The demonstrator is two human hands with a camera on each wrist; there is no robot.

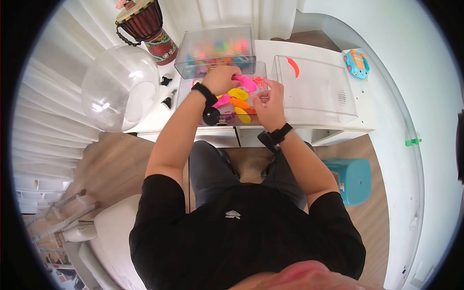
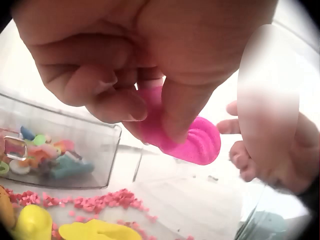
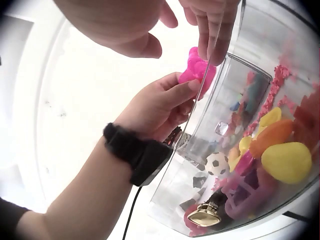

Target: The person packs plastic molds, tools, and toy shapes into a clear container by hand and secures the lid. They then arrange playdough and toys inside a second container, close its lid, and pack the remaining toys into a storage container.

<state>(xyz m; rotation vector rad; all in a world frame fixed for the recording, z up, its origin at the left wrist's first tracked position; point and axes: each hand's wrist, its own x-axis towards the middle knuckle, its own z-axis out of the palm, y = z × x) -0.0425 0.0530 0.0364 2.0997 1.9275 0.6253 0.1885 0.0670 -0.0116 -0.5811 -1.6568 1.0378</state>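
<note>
My left hand (image 1: 222, 79) pinches a pink moulded plastic toy (image 2: 202, 142) between thumb and fingers, with curved ridges showing on its end. It is held above an open clear bin (image 3: 167, 192). Beside it, to the right, my right hand (image 1: 270, 106) has loosely bent fingers and nothing in them, its fingertips close to the pink toy. Inside the bin lie yellow pieces (image 3: 286, 162), an orange piece (image 3: 272, 137), a small football (image 3: 217, 164), a gold-faced item (image 3: 205, 216) and many small pinkish-red bits (image 2: 107, 200).
Behind the bin stands a clear box (image 1: 215, 48) of colourful pieces. A large clear container (image 1: 319, 96) sits at right, with a red curved piece (image 1: 293, 67). A toy telephone (image 1: 357, 64), a drum (image 1: 142, 24) and a transparent globe (image 1: 118, 87) are around. A teal stool (image 1: 357, 181) stands below.
</note>
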